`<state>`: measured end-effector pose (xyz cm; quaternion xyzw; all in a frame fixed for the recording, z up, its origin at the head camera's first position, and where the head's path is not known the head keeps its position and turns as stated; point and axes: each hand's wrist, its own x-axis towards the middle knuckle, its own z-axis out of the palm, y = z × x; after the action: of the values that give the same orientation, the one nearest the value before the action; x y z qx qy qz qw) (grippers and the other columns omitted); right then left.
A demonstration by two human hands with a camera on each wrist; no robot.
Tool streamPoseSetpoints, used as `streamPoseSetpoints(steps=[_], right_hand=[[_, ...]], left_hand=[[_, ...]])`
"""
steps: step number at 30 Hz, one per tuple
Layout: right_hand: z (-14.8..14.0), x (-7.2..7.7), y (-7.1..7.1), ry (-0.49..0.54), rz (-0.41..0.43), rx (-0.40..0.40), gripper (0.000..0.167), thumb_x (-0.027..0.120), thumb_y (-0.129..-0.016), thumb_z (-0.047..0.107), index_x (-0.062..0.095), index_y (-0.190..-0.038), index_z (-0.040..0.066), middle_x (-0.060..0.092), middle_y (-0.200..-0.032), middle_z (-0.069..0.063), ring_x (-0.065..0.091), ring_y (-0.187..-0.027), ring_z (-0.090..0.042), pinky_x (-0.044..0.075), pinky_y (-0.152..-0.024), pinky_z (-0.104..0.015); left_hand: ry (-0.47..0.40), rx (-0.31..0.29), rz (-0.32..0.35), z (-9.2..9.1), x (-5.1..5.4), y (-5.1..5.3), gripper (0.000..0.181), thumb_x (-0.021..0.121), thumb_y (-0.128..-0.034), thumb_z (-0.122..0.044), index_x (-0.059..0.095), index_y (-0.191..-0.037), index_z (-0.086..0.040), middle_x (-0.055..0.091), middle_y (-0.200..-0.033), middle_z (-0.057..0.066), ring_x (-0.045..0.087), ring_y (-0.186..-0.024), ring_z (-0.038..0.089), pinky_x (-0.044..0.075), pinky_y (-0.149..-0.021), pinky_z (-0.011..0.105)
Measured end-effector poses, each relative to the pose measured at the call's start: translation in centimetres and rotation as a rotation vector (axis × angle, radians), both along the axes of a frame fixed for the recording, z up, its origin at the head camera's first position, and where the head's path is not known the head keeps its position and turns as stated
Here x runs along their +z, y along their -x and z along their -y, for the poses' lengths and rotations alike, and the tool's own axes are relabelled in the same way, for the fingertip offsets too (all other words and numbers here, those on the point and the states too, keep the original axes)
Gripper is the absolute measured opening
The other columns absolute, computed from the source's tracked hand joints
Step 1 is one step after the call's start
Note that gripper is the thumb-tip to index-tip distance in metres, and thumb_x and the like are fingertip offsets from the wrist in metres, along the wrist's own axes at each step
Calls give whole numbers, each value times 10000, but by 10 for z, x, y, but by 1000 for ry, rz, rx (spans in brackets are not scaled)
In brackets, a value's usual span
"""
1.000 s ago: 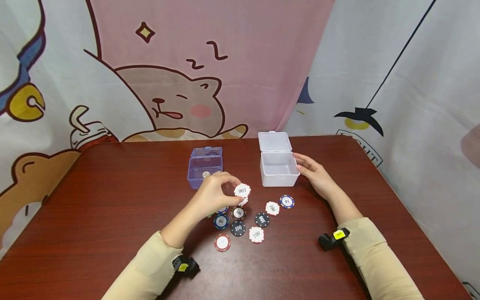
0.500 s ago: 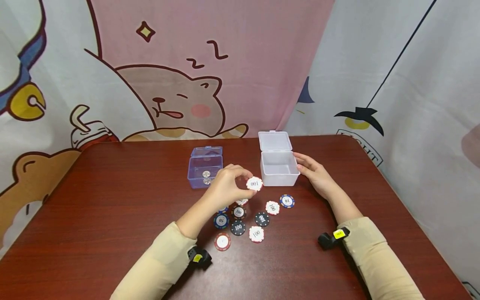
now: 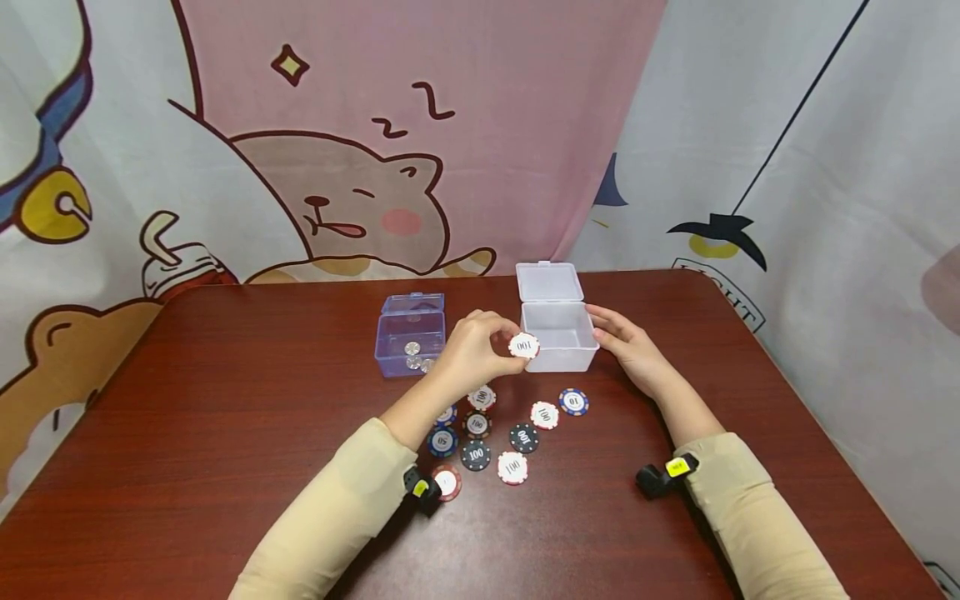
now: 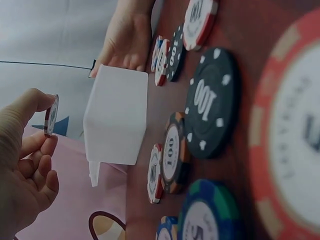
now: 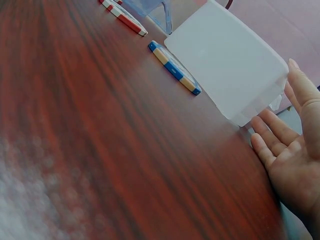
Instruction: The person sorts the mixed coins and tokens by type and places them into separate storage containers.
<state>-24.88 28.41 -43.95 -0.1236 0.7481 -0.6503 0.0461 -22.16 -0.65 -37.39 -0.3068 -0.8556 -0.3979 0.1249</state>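
- Cartoon-printed curtain [image 3: 337, 92] hangs behind the white plastic box [image 3: 560, 359]; under the box spreads a dark red wood-grain table [image 3: 225, 375].
- My left hand [image 3: 477, 348] pinches a white poker chip [image 3: 523, 346] marked "100" between thumb and fingers, lifted at the white box's near left corner, not in it.
- My right hand [image 3: 632, 348] touches the white box's right side, fingers nearly straight.
- Left of the white box, a translucent blue box [image 3: 389, 367] holds silvery coins [image 3: 412, 348]; I judge that part done or well along.
- Before the white box lie loose poker chips [image 3: 513, 467]; with so many out, most seem left to handle.
- Readable on them: "10" on a blue-and-yellow-rimmed chip [image 3: 573, 402], "50" on a blue-rimmed chip [image 3: 442, 442], "100" on several; "LAS VEGAS" curves round a red-rimmed chip [image 4: 297, 132], its number cut off.
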Motion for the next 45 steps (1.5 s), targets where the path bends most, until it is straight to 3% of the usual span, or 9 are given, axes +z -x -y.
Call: streamPoseSetpoints(steps=[9,17,23,27,34,45], right_hand=[[0,0,0,-5,1,0,509,521,-998,197,365,-1461,54,371,-1441,-241,444,-1204,-143,356,-948,-192],[-1,-2,1,-19,-7,2,514,532,-993,220,375,-1462,78,376,-1443,-231,437,-1216,-157,357,-952,-212],[0,-4,4,1,-37,20,467,544,-988,218,438,-1438,148,410,-1422,-216,465,-1190,-137,368,-936,-218],[0,-4,3,-7,-43,15,471,539,-990,201,429,-1443,131,409,-1419,-225,466,-1183,-141,379,-924,-205],[-1,0,1,-39,-23,6,505,526,-996,217,379,-1464,95,372,-1440,-241,450,-1202,-139,375,-932,-183],[-2,-2,1,-26,-24,4,499,529,-995,210,388,-1461,101,374,-1436,-248,454,-1195,-133,371,-933,-184]], left_hand=[[0,26,5,-14,0,18,319,853,-684,-186,721,-932,-36,640,-829,15,526,-816,184,403,-735,282],[49,58,56,-31,0,27,354,843,-709,-229,732,-989,-41,664,-892,15,519,-857,166,404,-757,268],[67,94,83,-41,-3,33,371,836,-721,-251,735,-1015,-47,677,-933,20,543,-907,185,421,-793,274],[85,119,97,-45,-8,36,378,828,-730,-280,736,-1030,-69,676,-926,2,539,-896,166,430,-771,267],[145,185,97,-48,-17,38,389,827,-727,-342,744,-1040,-128,669,-973,-39,520,-895,116,438,-738,248],[99,197,72,-51,-24,36,388,814,-748,-335,736,-1057,-115,675,-1022,-13,534,-924,134,451,-762,266]])
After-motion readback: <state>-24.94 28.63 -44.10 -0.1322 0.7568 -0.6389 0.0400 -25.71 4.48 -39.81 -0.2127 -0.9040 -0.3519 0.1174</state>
